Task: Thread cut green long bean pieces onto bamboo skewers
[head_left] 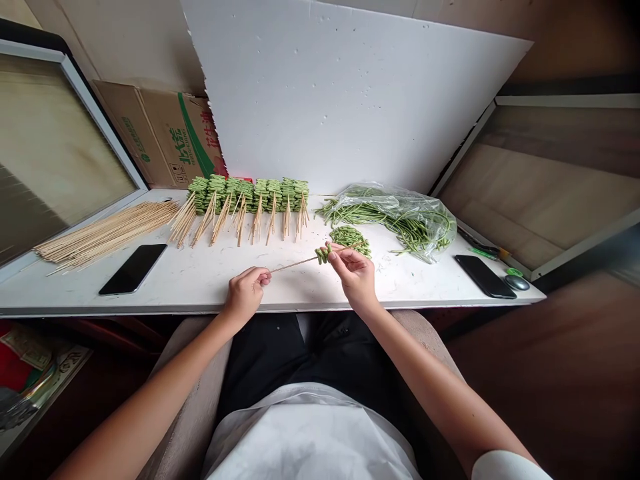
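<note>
My left hand (247, 293) is closed around the lower end of a thin wooden skewer (295, 264), which slants up to the right above the table's front. Several short pieces of green bean (323, 255) are threaded near its far end. My right hand (357, 272) pinches at those bean pieces, thumb and fingers together around the skewer's upper part. Just behind the right hand lies a small pile of cut green bean pieces (350, 235), partly covered by the fingers.
Rows of finished bean skewers (250, 195) are stacked at the back left, beside a heap of bare skewers (107, 230). Long beans in a clear plastic bag (400, 217) lie back right. Phones lie left (133, 269) and right (483, 275). A white board (350, 93) stands behind.
</note>
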